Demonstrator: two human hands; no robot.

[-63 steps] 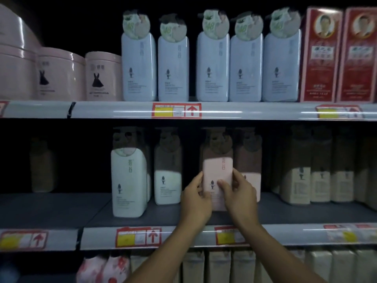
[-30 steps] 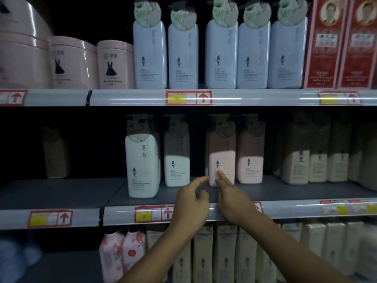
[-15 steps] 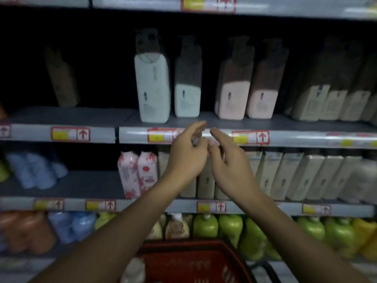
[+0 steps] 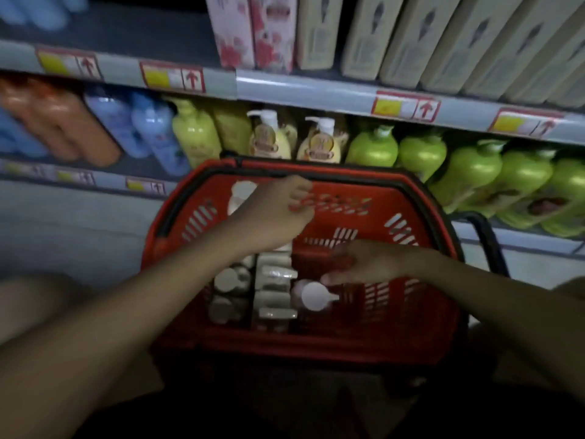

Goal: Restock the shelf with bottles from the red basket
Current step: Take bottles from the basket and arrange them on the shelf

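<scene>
Over the red basket [image 4: 316, 346], both hands' grips hang loose: left hand [image 4: 278, 213], right hand [image 4: 364, 264] empty

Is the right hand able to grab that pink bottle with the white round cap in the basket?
Probably yes. The right hand hovers just above the pink bottle, and nothing covers its cap inside the red basket.

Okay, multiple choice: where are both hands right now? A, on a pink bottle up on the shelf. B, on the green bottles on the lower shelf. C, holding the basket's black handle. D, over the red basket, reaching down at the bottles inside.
D: the left hand and the right hand both hang over the red basket, the right one just above a pink bottle with a white pump top; neither grips anything yet.
</scene>
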